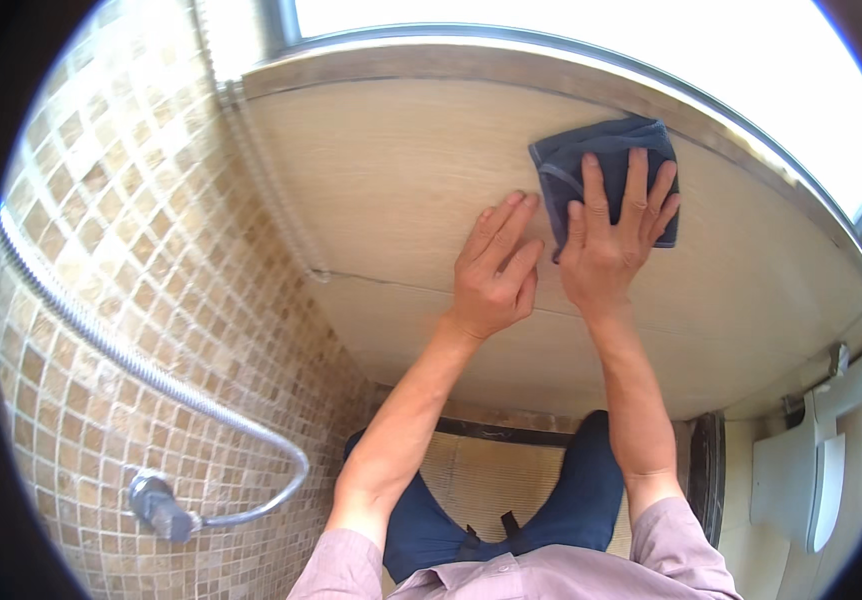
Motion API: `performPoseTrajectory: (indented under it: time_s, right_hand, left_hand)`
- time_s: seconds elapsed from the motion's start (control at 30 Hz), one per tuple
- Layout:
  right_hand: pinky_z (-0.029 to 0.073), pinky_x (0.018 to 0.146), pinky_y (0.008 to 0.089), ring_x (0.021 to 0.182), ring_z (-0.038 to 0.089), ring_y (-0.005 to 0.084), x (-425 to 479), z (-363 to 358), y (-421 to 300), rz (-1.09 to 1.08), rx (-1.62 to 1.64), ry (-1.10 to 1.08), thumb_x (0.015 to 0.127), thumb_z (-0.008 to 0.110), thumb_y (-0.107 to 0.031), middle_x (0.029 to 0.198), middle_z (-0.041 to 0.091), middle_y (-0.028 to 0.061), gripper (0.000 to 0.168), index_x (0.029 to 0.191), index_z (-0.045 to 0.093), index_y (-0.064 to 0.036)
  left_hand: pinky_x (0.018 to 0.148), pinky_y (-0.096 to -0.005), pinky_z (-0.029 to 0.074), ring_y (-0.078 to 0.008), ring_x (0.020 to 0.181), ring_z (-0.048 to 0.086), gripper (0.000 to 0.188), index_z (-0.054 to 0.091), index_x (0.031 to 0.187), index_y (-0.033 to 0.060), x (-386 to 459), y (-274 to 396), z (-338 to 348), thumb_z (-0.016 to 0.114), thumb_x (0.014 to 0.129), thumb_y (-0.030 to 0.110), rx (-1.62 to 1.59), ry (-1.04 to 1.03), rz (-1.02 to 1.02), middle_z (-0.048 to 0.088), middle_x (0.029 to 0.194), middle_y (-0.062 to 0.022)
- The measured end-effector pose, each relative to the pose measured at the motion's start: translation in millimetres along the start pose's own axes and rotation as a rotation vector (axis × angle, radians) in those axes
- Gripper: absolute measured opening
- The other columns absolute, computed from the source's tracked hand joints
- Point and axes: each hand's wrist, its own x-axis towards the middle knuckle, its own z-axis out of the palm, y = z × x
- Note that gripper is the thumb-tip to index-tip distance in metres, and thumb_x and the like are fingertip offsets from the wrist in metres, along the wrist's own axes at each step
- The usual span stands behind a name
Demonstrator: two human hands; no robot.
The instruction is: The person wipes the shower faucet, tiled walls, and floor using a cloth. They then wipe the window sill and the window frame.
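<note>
My right hand lies with spread fingers on a folded dark blue cloth, pressing it against the beige wall panel below the window. The cloth's upper edge reaches close to the brown sill. To the left of the cloth, my left hand rests at the same panel with its fingers partly bent and nothing in it. A thin horizontal joint in the panel runs behind both wrists.
A mosaic-tiled wall rises at the left, with a metal shower hose looping from a wall fitting. A bead chain hangs in the corner. The window frame curves overhead. At the right is a white toilet.
</note>
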Motion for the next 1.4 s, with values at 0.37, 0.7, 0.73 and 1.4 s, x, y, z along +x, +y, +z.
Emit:
performPoseTrajectory:
  time_s: [0.37,0.7,0.73,1.4]
  right_hand:
    - [0.024,0.115,0.0581,0.141,0.039,0.0417,38.3,40.7,-64.7,-0.215,0.034,0.051,0.084,0.060,-0.002,0.147,0.051,0.0139,0.047,0.128,0.066,-0.015]
    - [0.024,0.117,0.0511,0.143,0.038,0.0302,75.7,71.7,-133.1,-0.556,0.120,-0.102,0.085,0.056,-0.016,0.148,0.049,0.0124,0.048,0.132,0.061,-0.006]
    - [0.023,0.118,0.0504,0.144,0.037,0.0298,82.6,78.8,-141.5,-0.601,0.138,-0.091,0.085,0.056,-0.017,0.149,0.048,0.0122,0.048,0.131,0.062,-0.005]
    - [0.020,0.120,0.0515,0.146,0.031,0.0327,35.5,134.3,-230.8,-0.646,0.231,-0.125,0.086,0.058,-0.024,0.152,0.044,0.0139,0.045,0.126,0.065,-0.004]
  left_hand:
    - [0.112,-0.0606,0.026,-0.0493,0.142,0.033,0.033,0.059,0.121,0.0035,-3.0,-67.8,-76.4,0.062,0.089,0.005,0.315,0.082,-0.203,0.037,0.154,-0.0265]
    - [0.112,-0.0627,0.023,-0.0488,0.143,0.029,0.040,0.053,0.131,0.0020,-17.7,-112.9,-111.3,0.059,0.093,0.011,0.438,0.198,-0.385,0.031,0.157,-0.0273]
    - [0.112,-0.0620,0.023,-0.0489,0.144,0.028,0.040,0.052,0.132,0.0007,-19.6,-117.8,-115.4,0.058,0.093,0.011,0.445,0.246,-0.434,0.030,0.157,-0.0280]
    - [0.118,-0.0507,0.026,-0.0471,0.147,0.025,0.050,0.041,0.137,-0.0066,-61.8,-73.8,-166.4,0.050,0.087,-0.007,0.495,0.277,-0.416,0.023,0.159,-0.0304]
